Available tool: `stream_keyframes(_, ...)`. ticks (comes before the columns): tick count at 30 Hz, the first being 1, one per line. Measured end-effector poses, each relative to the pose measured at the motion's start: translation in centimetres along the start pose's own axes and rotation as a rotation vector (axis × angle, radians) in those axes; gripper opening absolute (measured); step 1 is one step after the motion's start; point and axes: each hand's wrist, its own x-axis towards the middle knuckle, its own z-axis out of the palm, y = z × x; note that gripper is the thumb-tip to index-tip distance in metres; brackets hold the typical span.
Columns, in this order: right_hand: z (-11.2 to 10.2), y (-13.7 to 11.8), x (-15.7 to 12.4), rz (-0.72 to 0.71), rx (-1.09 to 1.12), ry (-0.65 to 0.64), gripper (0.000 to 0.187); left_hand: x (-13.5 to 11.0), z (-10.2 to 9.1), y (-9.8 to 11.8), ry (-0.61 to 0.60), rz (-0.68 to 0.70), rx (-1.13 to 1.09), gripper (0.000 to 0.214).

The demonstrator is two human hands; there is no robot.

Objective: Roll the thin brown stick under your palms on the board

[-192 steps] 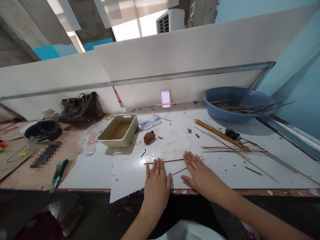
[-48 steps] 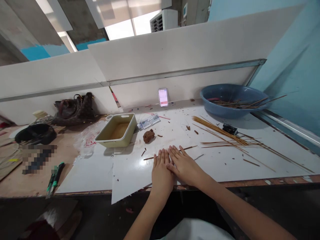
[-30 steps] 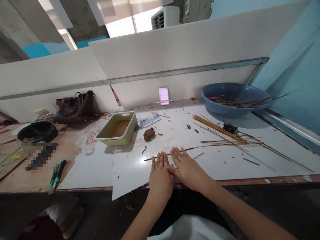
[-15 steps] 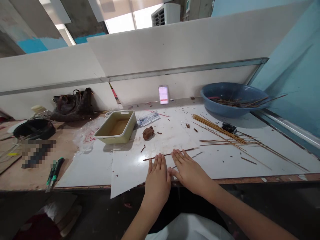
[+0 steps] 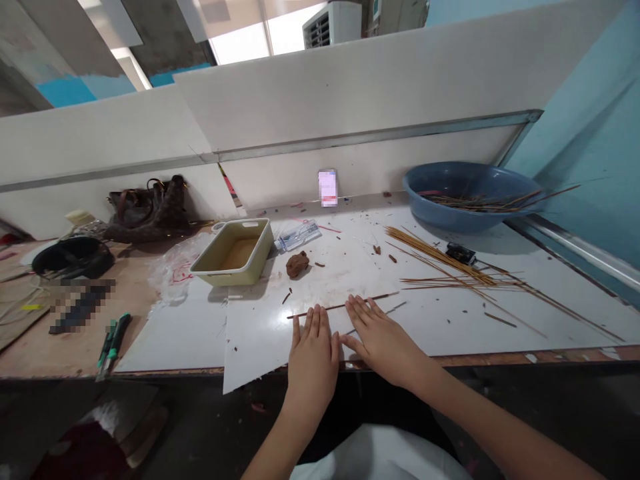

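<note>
Hands unclenched, left hand [image 5: 313,357] and right hand [image 5: 383,343] flat over thin wooden stick [image 5: 385,295]

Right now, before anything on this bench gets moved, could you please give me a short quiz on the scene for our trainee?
1. True or false: the left hand and the right hand both lie flat on the white surface, near a thin stick.
2. Which holds loose sticks? A: the dark bag. B: the blue basin. C: the clear packet.
3. Fill in the gap: the brown lump lies just right of a ____ tray.

Key: 1 true; 2 B; 3 yellow.
</note>
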Motion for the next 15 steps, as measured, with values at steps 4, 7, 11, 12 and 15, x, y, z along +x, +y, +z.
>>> stream_keyframes(4,-0.3,0.4,0.5,-0.007,-0.012,-0.038,0.084,0.9,0.2,-0.4,0.005,0.006,-0.009,0.055)
stream_keyframes(7,-0.4,0.9,2.4,0.030,-0.019,-0.051,0.086,2.7,0.3,-0.4,0.009,-0.036,-0.016,0.056)
stream_keyframes(11,0.2,0.8,2.0,0.020,-0.026,-0.015,0.085,1.9,0.4,-0.2,0.025,-0.039,-0.005,0.057)
stream_keyframes(12,0.4,0.6,1.4,0.010,-0.027,-0.002,0.084,1.2,0.5,-0.1,0.030,-0.027,0.000,0.057)
stream_keyframes(15,0.8,0.2,-0.3,-0.009,-0.027,0.012,0.085,-0.5,0.6,-0.4,0.031,0.017,-0.003,0.057)
